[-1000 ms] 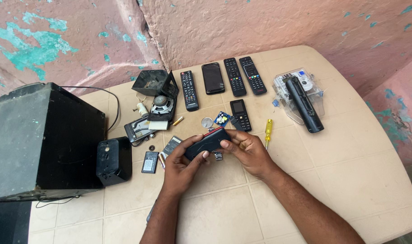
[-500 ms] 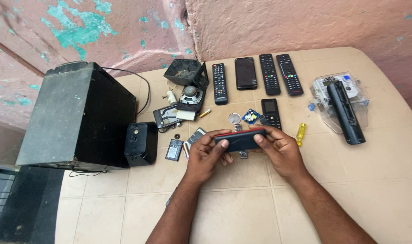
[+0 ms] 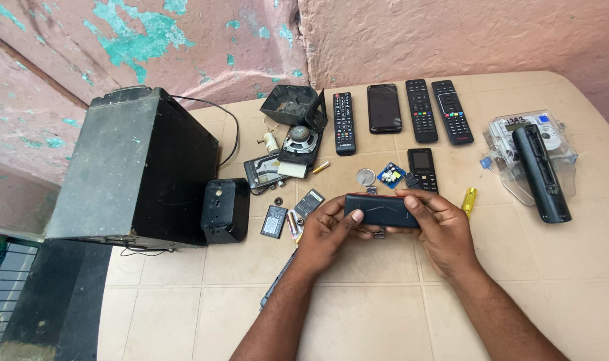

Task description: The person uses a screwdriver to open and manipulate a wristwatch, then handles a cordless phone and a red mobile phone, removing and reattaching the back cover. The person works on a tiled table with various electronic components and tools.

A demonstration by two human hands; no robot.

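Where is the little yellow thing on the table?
In the head view, the small yellow tool lies on the table just beyond the right hand, between the small black keypad phone and the long black cylinder.

A dark blank smartphone screen (image 3: 384,107) lies at twelve o'clock on the tabletop (image 3: 358,307). Just right of centre, a small keypad phone (image 3: 422,169) shows an unlit grey screen. At three o'clock, a clear plastic meter case (image 3: 511,144) bears a white label.

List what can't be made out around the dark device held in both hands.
Head view only:
- Underside of the dark device: faces down, covered by left hand and right hand.
- Small metal piece beneath: mostly hidden by the fingers.
- Flat strip on the table: hidden under the left forearm.
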